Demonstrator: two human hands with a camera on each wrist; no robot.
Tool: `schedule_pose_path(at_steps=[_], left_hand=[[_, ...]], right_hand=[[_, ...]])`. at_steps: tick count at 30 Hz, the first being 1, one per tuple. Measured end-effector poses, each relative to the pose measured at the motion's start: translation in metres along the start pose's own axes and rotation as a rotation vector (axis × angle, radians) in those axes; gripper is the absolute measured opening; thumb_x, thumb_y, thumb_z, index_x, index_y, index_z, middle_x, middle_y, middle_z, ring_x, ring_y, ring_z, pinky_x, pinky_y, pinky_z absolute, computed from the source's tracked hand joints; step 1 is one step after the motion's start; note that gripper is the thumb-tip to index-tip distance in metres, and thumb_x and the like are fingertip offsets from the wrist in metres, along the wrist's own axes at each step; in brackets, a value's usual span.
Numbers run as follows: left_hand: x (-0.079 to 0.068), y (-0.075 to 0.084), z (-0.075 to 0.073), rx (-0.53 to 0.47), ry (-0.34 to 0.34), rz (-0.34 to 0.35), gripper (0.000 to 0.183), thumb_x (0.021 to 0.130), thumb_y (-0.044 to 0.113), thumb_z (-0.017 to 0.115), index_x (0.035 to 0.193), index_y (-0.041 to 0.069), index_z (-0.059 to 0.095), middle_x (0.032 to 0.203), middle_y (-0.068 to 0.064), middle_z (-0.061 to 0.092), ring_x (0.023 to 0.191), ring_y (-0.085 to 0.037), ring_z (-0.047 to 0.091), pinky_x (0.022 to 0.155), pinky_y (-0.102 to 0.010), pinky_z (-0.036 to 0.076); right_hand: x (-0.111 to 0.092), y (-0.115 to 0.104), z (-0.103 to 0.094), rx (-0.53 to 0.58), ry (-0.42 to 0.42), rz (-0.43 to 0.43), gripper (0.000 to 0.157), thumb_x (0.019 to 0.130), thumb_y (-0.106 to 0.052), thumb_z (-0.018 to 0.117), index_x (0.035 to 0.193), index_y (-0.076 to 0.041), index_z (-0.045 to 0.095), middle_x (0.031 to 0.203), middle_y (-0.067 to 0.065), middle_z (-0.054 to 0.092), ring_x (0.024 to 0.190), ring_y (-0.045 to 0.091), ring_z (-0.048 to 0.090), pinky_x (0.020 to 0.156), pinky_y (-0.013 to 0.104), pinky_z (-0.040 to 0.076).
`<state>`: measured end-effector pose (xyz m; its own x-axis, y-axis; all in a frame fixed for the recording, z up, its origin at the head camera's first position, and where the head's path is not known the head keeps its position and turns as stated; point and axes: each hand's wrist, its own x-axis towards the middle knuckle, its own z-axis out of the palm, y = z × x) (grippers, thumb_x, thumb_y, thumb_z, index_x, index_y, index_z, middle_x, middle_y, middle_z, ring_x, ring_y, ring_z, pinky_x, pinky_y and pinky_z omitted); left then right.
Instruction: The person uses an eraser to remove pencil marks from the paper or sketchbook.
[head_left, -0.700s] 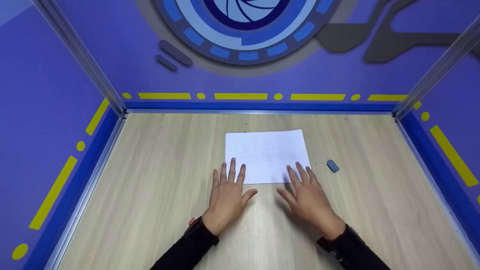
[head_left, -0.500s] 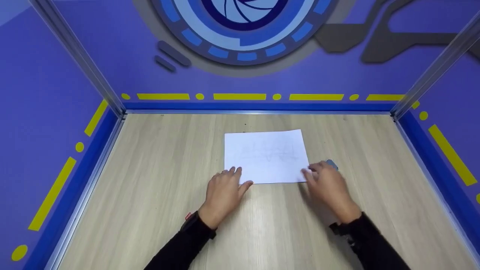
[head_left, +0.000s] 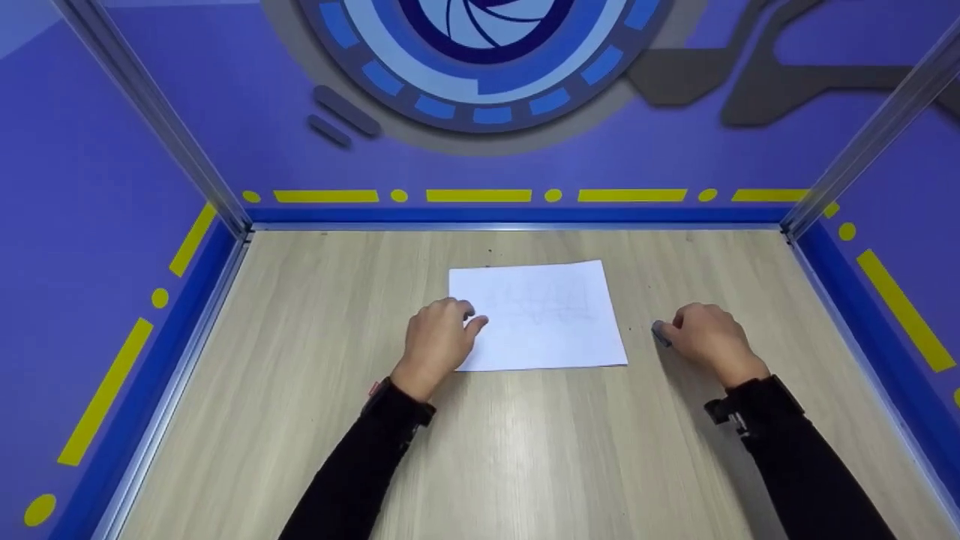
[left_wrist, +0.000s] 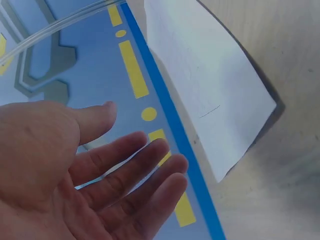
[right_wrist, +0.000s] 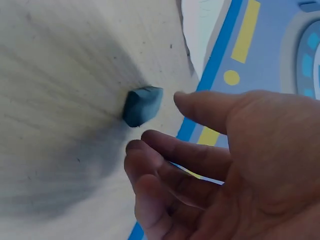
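Observation:
On the wooden tabletop lies a white sheet of paper [head_left: 540, 322] with faint grey marks. My left hand [head_left: 437, 341] hovers over its left edge; the left wrist view shows the relaxed, slightly bent fingers [left_wrist: 125, 182] holding nothing. To the right of the sheet is a small blue-grey eraser [right_wrist: 143, 106], resting on the table. My right hand [head_left: 709, 337] is right beside it, thumb and fingers bent around a gap. In the right wrist view the thumb and index fingertip stand apart from the eraser.
Purple-blue panels with yellow dashes [head_left: 480, 196] enclose the table at the back and both sides. Metal strips [head_left: 517, 226] run along the table's edges. Small dark crumbs dot the wood around the eraser.
My right hand has left the paper's lower right corner and moved right to the eraser. My left hand has shifted slightly up and left, its straight fingers now bent.

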<state>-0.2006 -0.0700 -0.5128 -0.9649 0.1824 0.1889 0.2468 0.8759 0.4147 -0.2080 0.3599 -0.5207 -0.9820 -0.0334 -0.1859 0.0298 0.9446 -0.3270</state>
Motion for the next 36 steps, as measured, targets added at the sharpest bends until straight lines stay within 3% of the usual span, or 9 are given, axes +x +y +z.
schedule_pose_path(at_steps=[5,9,18,24,30,36], left_hand=[[0.011,-0.003,0.018,-0.024,-0.069,-0.010,0.028,0.103,0.030,0.080,0.115,0.005,0.085,0.108,-0.013,0.081,0.105,-0.032,0.078,0.086,-0.048,0.065],[0.013,-0.008,0.029,-0.017,-0.118,-0.033,0.030,0.102,0.029,0.081,0.118,0.003,0.084,0.111,-0.014,0.080,0.108,-0.034,0.076,0.090,-0.048,0.064],[0.008,-0.012,0.035,0.084,-0.203,0.043,0.033,0.100,0.037,0.081,0.097,0.004,0.082,0.098,-0.013,0.075,0.096,-0.034,0.072,0.082,-0.049,0.059],[0.011,-0.013,0.029,0.000,-0.204,0.059,0.035,0.101,0.031,0.082,0.121,0.002,0.082,0.120,-0.016,0.080,0.119,-0.036,0.074,0.102,-0.052,0.060],[0.016,-0.022,0.029,0.052,-0.209,0.065,0.033,0.099,0.032,0.084,0.108,0.000,0.081,0.116,-0.016,0.077,0.114,-0.036,0.072,0.099,-0.052,0.059],[0.017,-0.027,0.034,0.105,-0.220,0.048,0.039,0.095,0.039,0.087,0.102,0.001,0.080,0.118,-0.015,0.076,0.113,-0.035,0.071,0.099,-0.050,0.058]], right_hand=[[0.006,-0.003,0.006,-0.013,-0.023,0.007,0.042,0.108,-0.035,0.066,0.076,-0.008,0.064,0.073,0.007,0.057,0.066,0.024,0.055,0.059,0.035,0.038],[0.009,-0.005,0.010,-0.016,-0.008,0.008,0.037,0.106,-0.032,0.068,0.082,-0.005,0.062,0.077,0.009,0.057,0.070,0.026,0.056,0.059,0.035,0.039],[0.014,-0.004,0.021,0.085,-0.016,0.017,0.030,0.103,-0.026,0.072,0.101,0.003,0.067,0.093,0.017,0.066,0.082,0.029,0.061,0.068,0.035,0.046],[0.014,-0.011,0.016,0.137,0.026,-0.001,0.033,0.107,-0.028,0.063,0.115,0.004,0.068,0.098,0.019,0.069,0.084,0.028,0.062,0.069,0.035,0.048],[0.015,-0.040,0.016,0.232,-0.002,-0.020,0.034,0.111,-0.032,0.062,0.127,-0.002,0.068,0.102,0.016,0.072,0.081,0.023,0.066,0.065,0.032,0.052],[0.025,-0.073,0.036,0.267,0.040,-0.177,0.022,0.109,-0.026,0.066,0.110,-0.005,0.072,0.097,0.011,0.072,0.084,0.023,0.062,0.072,0.034,0.048]])
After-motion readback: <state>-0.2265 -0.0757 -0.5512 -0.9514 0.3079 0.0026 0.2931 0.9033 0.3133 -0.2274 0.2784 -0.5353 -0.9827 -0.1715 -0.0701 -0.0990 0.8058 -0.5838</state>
